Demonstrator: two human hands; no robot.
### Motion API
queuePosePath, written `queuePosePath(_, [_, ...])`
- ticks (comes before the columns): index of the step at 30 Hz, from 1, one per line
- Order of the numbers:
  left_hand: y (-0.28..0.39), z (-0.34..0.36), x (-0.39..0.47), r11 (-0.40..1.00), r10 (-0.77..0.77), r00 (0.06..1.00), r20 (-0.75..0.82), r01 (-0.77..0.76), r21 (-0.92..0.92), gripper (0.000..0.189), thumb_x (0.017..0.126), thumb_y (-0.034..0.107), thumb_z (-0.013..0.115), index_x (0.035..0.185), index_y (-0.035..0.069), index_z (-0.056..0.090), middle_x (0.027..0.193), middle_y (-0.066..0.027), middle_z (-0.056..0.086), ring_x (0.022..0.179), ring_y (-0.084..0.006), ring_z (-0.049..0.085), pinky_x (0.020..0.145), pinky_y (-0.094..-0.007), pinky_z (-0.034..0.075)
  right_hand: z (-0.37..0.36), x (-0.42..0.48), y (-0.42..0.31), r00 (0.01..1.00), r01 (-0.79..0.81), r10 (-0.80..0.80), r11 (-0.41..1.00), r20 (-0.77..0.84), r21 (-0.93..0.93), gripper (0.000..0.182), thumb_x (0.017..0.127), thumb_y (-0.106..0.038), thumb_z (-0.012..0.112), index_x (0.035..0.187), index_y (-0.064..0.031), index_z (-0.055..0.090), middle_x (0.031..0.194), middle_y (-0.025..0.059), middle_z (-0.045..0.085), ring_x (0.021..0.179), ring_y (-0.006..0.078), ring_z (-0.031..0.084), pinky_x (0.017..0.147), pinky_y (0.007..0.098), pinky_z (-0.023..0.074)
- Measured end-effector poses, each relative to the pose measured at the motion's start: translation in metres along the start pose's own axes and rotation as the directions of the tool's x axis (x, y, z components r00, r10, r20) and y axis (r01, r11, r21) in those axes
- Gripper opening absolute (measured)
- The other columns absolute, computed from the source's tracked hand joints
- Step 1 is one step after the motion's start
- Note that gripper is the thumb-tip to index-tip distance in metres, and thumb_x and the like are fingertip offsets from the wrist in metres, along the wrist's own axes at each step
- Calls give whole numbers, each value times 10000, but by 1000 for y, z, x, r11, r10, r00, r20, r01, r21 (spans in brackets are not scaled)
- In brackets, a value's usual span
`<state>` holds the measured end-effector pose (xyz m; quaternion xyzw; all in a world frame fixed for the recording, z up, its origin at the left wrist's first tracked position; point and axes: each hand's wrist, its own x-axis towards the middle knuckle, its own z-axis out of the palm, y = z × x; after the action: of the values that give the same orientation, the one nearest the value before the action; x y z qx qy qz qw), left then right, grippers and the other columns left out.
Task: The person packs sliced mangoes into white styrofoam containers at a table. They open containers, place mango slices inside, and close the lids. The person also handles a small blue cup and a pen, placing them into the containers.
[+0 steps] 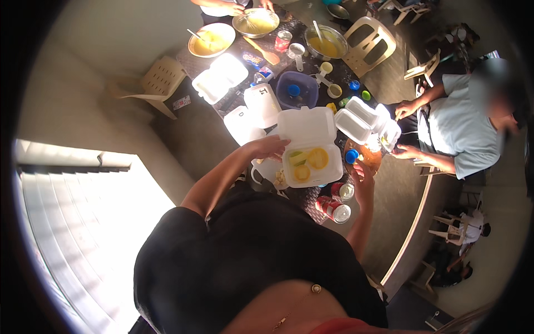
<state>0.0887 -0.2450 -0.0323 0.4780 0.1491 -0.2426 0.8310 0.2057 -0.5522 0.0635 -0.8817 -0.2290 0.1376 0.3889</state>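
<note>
An open white foam clamshell container (312, 125) is in front of me, its lid tipped back. Inside its base lie two yellow ring-shaped pieces (318, 158) and some pale green pieces (298, 158). My left hand (270, 147) grips the container's left edge near the hinge. To the right, my right hand (363, 175) is beside a round wooden board (371, 156), fingers bent. Whether something small is between those fingertips is unclear. Blue round caps (351, 156) sit on the board just beyond them. Pale cubes (280, 177) lie on a white surface left of the container.
Red cans (333, 208) stand at the near table edge. Closed foam containers (263, 104), a purple basin (297, 89) and measuring cups (297, 51) lie farther off. Bowls of yellow mixture (212, 39) are at the far end. A seated person (471, 121) handles another foam container (390, 133) at right.
</note>
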Motion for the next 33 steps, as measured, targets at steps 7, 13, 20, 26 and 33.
queuePosePath(7, [10,17,-13,997,-15,1000,-23,17,78,445,910,369,423,1250,86,378,1145,-69,525,1008,-157,532,776,-343,485,16,12,8,907,-358,254,886,336,296,415,910,-279,441,1277,-92,385,1114,97,524,951,220,559,827,375,449])
queuePosePath(13, [16,23,-33,999,53,998,-18,-53,-2,443,913,353,427,1240,57,396,1124,-56,535,901,-116,571,708,-305,523,24,13,-7,808,-555,212,589,550,588,397,882,-175,457,1234,-2,391,1110,117,519,1005,199,544,724,332,529])
queuePosePath(20, [37,23,-49,993,115,993,-8,-115,-30,452,916,357,420,1249,53,383,1085,-43,545,850,-97,583,613,-252,535,41,5,-20,800,-599,220,368,559,712,377,863,-113,439,1221,-2,405,1113,118,523,997,216,551,821,329,482])
queuePosePath(26, [65,-7,-41,996,73,993,95,-78,48,481,919,399,384,1262,64,355,1048,-50,552,846,-109,584,641,-272,528,70,-5,-12,817,-567,157,38,555,823,361,862,-131,445,1200,-8,419,1083,102,548,979,211,560,834,329,474])
queuePosePath(33, [95,-58,-17,995,-3,921,389,-35,91,540,918,490,279,1279,95,351,1143,-82,525,965,-164,555,795,-334,472,142,-34,-66,880,-212,431,-16,198,977,407,847,-232,493,1189,-20,434,1115,83,549,995,194,539,864,332,426])
